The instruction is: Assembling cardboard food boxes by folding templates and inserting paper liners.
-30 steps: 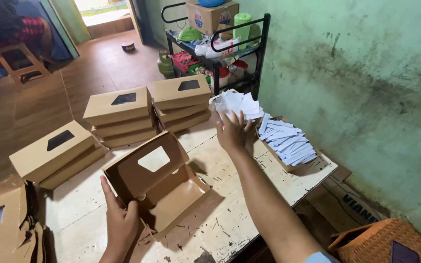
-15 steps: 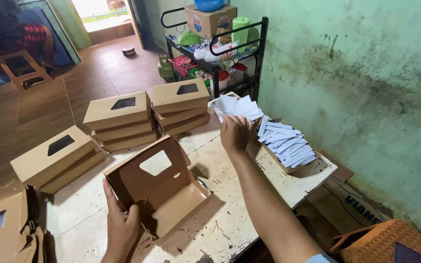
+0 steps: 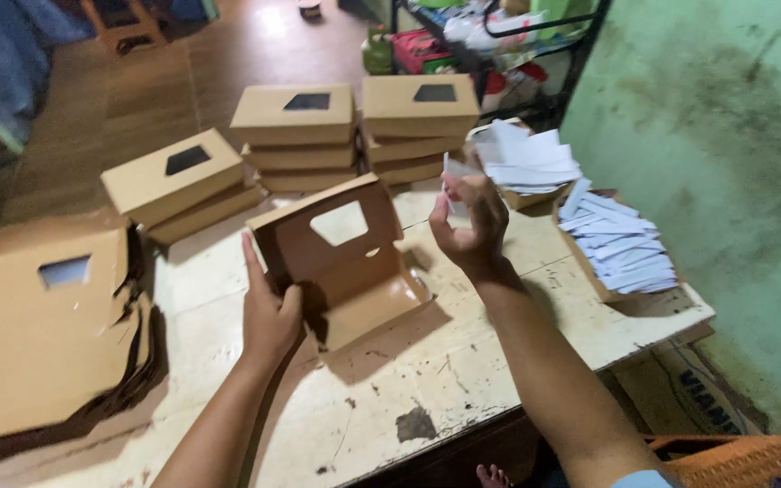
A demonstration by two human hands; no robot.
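Note:
An open brown cardboard box (image 3: 345, 271) with a window cut in its raised lid lies on the worn white table (image 3: 463, 361). My left hand (image 3: 268, 312) grips the box's near left side. Raised over the table to the right of the box, my right hand (image 3: 467, 221) pinches a small white paper slip (image 3: 452, 167). Behind it a pile of white slips (image 3: 526, 158) rests in a cardboard tray, and more white slips (image 3: 621, 239) fill a second tray at the right.
Stacks of closed brown window boxes (image 3: 296, 122) (image 3: 418, 113) (image 3: 178, 181) stand at the table's back. Flat unfolded box blanks (image 3: 42, 334) are piled at the left. A black metal rack (image 3: 499, 45) with items stands behind, a green wall at right, an orange basket (image 3: 743, 461) below.
My right hand has drawn back from the slip pile toward me with a white slip in its fingers. My left hand has tilted the open box up and shifted it.

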